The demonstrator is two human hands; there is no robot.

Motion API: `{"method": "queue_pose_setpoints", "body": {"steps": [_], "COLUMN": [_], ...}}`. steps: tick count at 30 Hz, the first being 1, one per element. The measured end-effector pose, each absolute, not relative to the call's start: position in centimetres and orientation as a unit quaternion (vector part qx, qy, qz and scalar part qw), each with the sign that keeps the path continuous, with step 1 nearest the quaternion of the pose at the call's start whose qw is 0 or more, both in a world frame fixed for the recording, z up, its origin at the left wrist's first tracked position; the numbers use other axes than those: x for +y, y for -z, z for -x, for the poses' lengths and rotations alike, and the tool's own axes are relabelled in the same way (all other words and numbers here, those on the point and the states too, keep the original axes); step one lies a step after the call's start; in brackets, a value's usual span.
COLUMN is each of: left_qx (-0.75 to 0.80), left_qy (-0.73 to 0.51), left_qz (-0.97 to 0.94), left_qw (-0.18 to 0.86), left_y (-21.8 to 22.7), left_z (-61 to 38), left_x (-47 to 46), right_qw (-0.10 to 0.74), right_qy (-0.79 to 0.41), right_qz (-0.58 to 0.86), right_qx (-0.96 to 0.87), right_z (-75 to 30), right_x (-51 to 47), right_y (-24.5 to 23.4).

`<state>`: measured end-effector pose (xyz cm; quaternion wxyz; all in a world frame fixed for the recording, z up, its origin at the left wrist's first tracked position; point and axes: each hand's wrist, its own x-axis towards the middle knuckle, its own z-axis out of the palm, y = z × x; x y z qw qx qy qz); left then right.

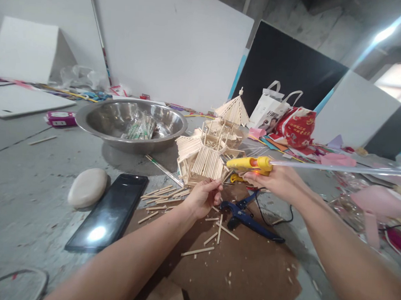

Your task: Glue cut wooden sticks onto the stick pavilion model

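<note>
A pagoda-like model (209,163) built from thin wooden sticks stands in the middle, with tiered roofs and a pointed top. My right hand (278,182) grips a yellow glue gun (249,164), its nozzle pointing left at the edge of the model's lower roof. A long clear glue stick (338,168) runs out of the gun's back to the right. Just below that roof, my left hand (205,196) is closed in a pinch; whatever lies between its fingertips is too small to tell. Loose wooden sticks (165,196) lie left of this hand.
Blue-handled cutters (247,218) and cut stick pieces lie on a brown board (247,275). To the left are a black phone (110,212), a whitish rounded object (87,187) and a steel basin (96,125) holding bagged sticks. Bags (295,126) and coloured paper sit behind, right.
</note>
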<state>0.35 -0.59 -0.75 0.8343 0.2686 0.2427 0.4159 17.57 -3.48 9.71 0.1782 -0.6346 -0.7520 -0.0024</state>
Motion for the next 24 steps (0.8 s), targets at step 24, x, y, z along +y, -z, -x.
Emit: {"method": "queue_pose_setpoints", "body": {"steps": [24], "left_qx": [0.242], "left_qy": [-0.412], "left_qz": [-0.268], "left_qw": [0.837], "left_y": [0.71], "left_z": [-0.16], "left_x": [-0.56], "right_qw": [0.204], "right_qy": [-0.01], "right_qz": [0.623], "right_qx": [-0.755], "right_z": [-17.51], "right_x": [-2.94], "right_y": [-9.57]}}
